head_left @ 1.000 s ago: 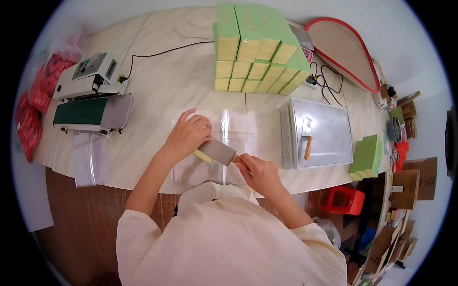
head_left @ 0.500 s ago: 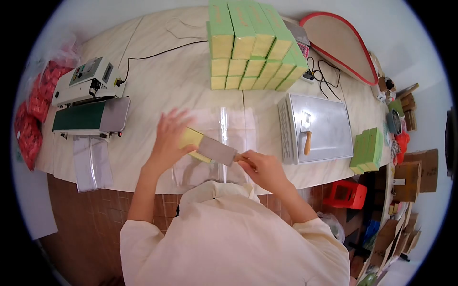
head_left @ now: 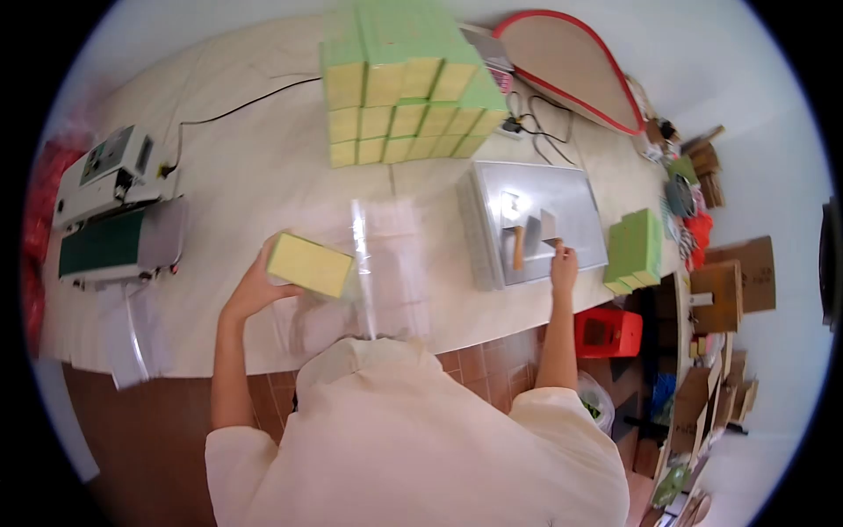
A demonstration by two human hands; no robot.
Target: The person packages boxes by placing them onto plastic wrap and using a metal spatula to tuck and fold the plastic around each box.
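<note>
My left hand [head_left: 256,288] grips a small box [head_left: 312,265], pale yellow on the side facing up with a green edge. It is held tilted above the table, beside a clear plastic sheet [head_left: 395,263] with a shiny strip. My right hand [head_left: 565,265] is closed on the wooden handle of a flat-bladed scraper [head_left: 549,226], over the metal-topped box [head_left: 575,202]. A second scraper [head_left: 518,249] with a wooden handle lies on that top, left of my right hand.
A stack of green and yellow boxes [head_left: 395,110] stands at the back. More green boxes [head_left: 636,250] sit at the right. A sealing machine [head_left: 101,237] with a green belt is at the left, near plastic sleeves [head_left: 132,329]. A red stool [head_left: 608,333] is below the table edge.
My right hand has moved right with the scraper, from the box to the metal top. My left hand now grips the box, its yellow side showing. The view has shifted right.
</note>
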